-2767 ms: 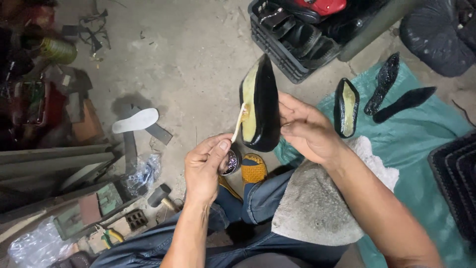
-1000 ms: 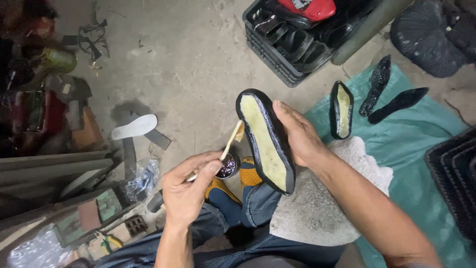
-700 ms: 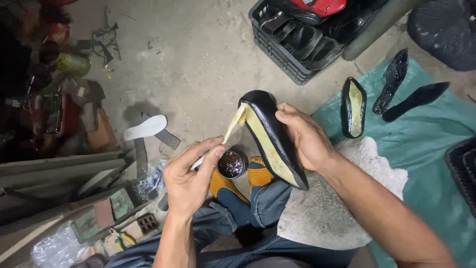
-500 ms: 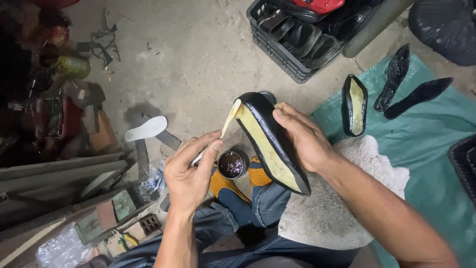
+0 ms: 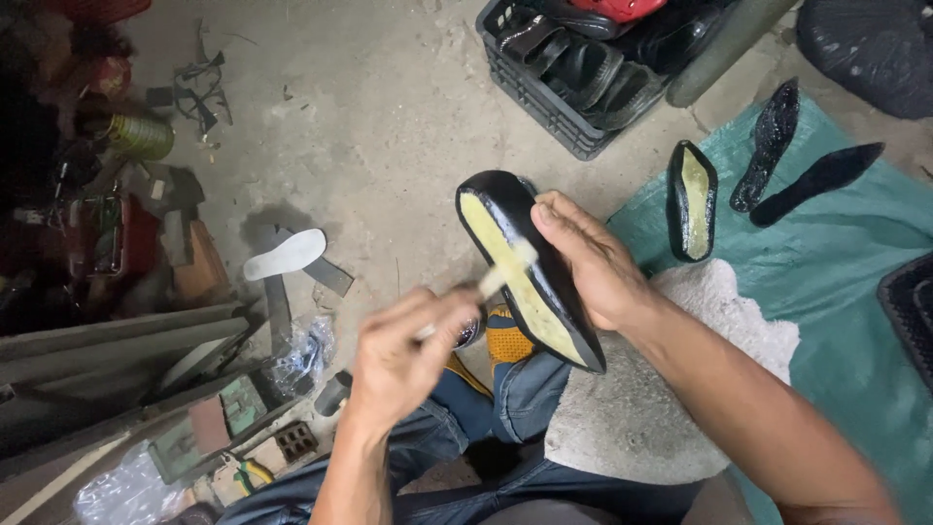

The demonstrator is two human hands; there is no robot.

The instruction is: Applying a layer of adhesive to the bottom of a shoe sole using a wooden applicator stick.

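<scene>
- The shoe (image 5: 530,282) is black, with a pale yellow bottom facing up. It is held in the air above the person's knees, toe pointing up and away.
- The right hand (image 5: 593,262) is wrapped tight around the far side of the shoe — thumb on the black rim, fingers behind it.
- The left hand (image 5: 403,350) is closed on the handle of a small brush (image 5: 501,272). The hand is blurry.
- The pale tip of the brush touches the yellow bottom of the shoe, near the toe end.
- A small round tin (image 5: 469,331) sits just under the brush, partly hidden by the left hand.
- A second shoe (image 5: 692,199), yellow side up, lies on a green sheet (image 5: 855,292) to the right.
- Two black soles (image 5: 777,146) lie on the sheet, near that shoe.
- A white insole (image 5: 285,254) lies on the grey floor, well apart to the left.
- A black crate (image 5: 573,78) full of dark shoes stands at the top.
</scene>
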